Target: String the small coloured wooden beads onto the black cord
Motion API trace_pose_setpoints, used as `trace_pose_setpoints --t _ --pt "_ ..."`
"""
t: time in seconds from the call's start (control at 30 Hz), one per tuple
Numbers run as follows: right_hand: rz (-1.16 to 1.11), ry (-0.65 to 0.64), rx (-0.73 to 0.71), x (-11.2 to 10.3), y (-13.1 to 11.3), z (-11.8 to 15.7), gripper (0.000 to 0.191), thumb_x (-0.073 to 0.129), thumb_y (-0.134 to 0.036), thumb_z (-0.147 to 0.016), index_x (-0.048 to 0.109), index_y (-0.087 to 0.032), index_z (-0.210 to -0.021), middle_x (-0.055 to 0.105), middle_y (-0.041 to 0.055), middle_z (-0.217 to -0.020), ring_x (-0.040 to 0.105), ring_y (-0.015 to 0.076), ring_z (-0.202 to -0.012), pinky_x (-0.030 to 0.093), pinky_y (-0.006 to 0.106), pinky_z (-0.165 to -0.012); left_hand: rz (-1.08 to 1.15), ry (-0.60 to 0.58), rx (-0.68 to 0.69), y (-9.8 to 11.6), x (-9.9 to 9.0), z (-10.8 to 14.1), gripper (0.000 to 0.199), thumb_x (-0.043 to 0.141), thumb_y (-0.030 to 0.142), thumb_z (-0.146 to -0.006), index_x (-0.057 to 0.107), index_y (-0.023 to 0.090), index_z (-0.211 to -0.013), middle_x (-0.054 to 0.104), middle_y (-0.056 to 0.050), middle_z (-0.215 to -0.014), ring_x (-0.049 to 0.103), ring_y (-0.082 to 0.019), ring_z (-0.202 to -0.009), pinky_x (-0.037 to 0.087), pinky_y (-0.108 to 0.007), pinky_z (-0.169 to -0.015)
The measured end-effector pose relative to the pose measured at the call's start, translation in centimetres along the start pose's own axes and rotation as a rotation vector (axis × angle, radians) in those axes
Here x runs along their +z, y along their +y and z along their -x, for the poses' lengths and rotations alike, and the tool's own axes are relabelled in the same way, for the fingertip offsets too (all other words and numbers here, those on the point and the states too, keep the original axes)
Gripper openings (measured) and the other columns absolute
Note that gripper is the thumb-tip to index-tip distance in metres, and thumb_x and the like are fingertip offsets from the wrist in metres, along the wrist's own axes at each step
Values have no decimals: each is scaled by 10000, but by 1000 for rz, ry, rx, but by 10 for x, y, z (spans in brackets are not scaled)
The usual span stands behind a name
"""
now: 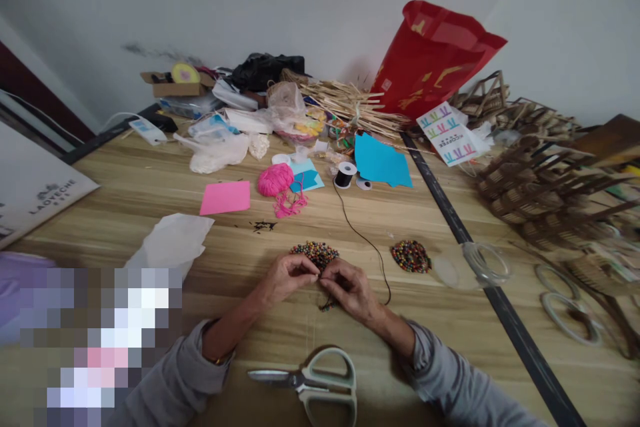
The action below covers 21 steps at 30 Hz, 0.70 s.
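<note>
My left hand (289,277) and my right hand (353,287) meet at the fingertips in the middle of the table, each in a pinch. What lies between the fingers is too small to make out. Just beyond them is a pile of multicoloured beads (314,252). Below the fingertips a few beads on dark cord (327,305) show beside my right hand. A black cord (367,238) runs from a spool (345,175) down to near my right hand. Light-handled scissors (327,383) lie nearest me, between my forearms.
A second bead heap (411,257) and clear rings (486,263) sit to the right. Pink yarn (276,179), a pink card (225,197) and blue paper (383,160) lie farther back. A red bag (435,60) stands behind, with woven baskets (540,193) at the right.
</note>
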State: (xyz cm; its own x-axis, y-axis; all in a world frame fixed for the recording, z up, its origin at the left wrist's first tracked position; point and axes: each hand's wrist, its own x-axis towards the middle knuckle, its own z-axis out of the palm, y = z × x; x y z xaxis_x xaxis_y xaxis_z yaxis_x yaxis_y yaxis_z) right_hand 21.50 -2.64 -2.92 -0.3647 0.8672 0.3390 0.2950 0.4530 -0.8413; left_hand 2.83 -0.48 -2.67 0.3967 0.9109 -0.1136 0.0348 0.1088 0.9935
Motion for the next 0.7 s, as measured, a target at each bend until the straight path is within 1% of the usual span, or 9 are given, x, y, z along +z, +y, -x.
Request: trace_pose_setpoints --t 0.1,0.17,0.3,0.37,0.53,0.6,0.7 --pt "-16 -8 2 0 0 0 177 562 -305 -860 597 -159 -766 575 26 -681 533 129 -615 447 258 -553 -15 -23 15 -3 0 0 166 725 256 -635 697 118 -724 669 -38 -705 577 -135 -664 433 -228 -635" --pt "-40 -6 26 1 -1 0 193 574 -327 -852 589 -158 -760 563 18 -662 521 121 -584 436 248 -524 -19 -40 22 -5 -1 -1 152 717 244 -645 698 120 -732 671 -39 -716 581 -136 -674 437 -229 -644" --pt "-103 9 86 3 -2 1 226 605 -363 -825 565 -157 -743 523 -7 -609 471 91 -505 383 206 -455 18 -53 2 -7 0 -1 169 730 246 -633 678 116 -728 652 -21 -678 562 -117 -626 424 -216 -607" --pt "-129 4 98 3 -1 2 229 614 -370 -817 566 -155 -754 530 -5 -621 482 93 -517 387 203 -464 42 -53 -17 -7 0 -1 190 748 248 -613 660 113 -713 640 -12 -653 553 -109 -605 418 -211 -593" --pt "-148 -30 96 2 0 2 191 623 -344 -816 596 -156 -825 581 21 -696 533 118 -604 431 227 -543 87 -53 -35 -1 1 1 190 757 243 -595 641 110 -665 637 -6 -629 551 -103 -590 414 -209 -593" --pt "-142 -40 81 1 0 1 172 625 -323 -816 603 -155 -842 585 25 -707 537 123 -620 436 236 -564 68 -49 -45 2 1 1 179 754 242 -592 647 109 -649 641 -10 -622 551 -109 -590 413 -215 -595" --pt "-134 -52 60 1 -2 0 139 620 -289 -820 608 -150 -813 573 23 -691 526 122 -618 426 240 -567 25 -43 -47 8 0 1 150 736 232 -607 664 107 -646 648 -19 -632 554 -116 -609 411 -221 -608"
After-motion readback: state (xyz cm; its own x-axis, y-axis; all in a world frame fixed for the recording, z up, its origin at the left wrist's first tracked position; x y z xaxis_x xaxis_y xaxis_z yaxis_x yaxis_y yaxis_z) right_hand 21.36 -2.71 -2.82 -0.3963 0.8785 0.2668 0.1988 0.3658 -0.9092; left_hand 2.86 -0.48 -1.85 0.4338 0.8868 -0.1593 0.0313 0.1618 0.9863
